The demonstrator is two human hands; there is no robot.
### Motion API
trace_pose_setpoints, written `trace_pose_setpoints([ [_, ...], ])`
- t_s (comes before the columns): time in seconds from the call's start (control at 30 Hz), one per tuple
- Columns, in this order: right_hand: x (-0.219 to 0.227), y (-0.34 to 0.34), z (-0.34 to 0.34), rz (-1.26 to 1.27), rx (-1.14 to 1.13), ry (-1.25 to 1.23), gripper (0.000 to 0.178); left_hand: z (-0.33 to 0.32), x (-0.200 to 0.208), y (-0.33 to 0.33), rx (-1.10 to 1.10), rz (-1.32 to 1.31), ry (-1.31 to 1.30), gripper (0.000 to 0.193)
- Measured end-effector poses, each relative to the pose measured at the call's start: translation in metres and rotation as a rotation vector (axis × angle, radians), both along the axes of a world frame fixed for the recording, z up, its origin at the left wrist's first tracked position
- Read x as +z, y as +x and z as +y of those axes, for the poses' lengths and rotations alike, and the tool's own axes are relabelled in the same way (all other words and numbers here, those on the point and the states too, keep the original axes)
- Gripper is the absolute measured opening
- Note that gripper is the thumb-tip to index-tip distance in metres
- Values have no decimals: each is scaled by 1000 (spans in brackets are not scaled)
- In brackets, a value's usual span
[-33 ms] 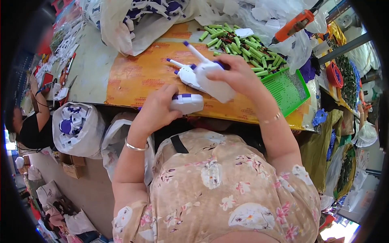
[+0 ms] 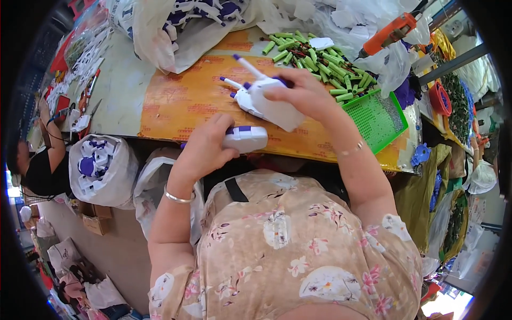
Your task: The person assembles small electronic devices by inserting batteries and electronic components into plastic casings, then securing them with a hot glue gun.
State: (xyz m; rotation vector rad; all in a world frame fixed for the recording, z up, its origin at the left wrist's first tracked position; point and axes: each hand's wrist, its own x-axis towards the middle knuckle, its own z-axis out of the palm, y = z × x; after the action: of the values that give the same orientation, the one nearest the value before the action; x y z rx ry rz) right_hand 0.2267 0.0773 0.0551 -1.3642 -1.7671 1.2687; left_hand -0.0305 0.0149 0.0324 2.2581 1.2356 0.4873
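Note:
My left hand (image 2: 207, 146) is closed round a white and purple plastic handset (image 2: 246, 140), held on its side at the table's front edge. My right hand (image 2: 304, 96) grips a second white handset (image 2: 280, 111), like a toy walkie-talkie, with a purple-tipped antenna pointing up and left. Its lower end is slightly blurred. Partly hidden behind it, a third white handset (image 2: 246, 101) with a purple-tipped antenna lies on the orange table covering (image 2: 176, 101).
Green cylindrical cells with wires (image 2: 333, 66) are heaped at the back right, beside a green basket (image 2: 373, 122). An orange power screwdriver (image 2: 389, 34) hangs above them. Bags of white and purple parts (image 2: 101, 170) stand left and far. A co-worker's arm (image 2: 50, 138) shows at left.
My right hand has shifted slightly left with its handset, and the antenna has swung left. My left hand and its handset have barely moved.

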Motion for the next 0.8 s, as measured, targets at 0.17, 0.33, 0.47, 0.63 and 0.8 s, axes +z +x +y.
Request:
trace_pose_setpoints([
  [0.17,-45,-31,36,-153,167,52,47,-10,16,-13,-52,-214,-171,48],
  [0.33,-73,-31,36,-42,137,142,52,43,17,-9,-124,-452,-163,46],
  [0.47,-81,-30,29,387,215,120,33,93,12,-2,-331,-1,-48,57],
  [0.63,-73,-4,17,264,122,-115,43,102,29,7,-409,221,-203,66],
  [0.8,-58,-2,-14,243,29,-214,56,89,40,16,-351,420,-177,87],
])
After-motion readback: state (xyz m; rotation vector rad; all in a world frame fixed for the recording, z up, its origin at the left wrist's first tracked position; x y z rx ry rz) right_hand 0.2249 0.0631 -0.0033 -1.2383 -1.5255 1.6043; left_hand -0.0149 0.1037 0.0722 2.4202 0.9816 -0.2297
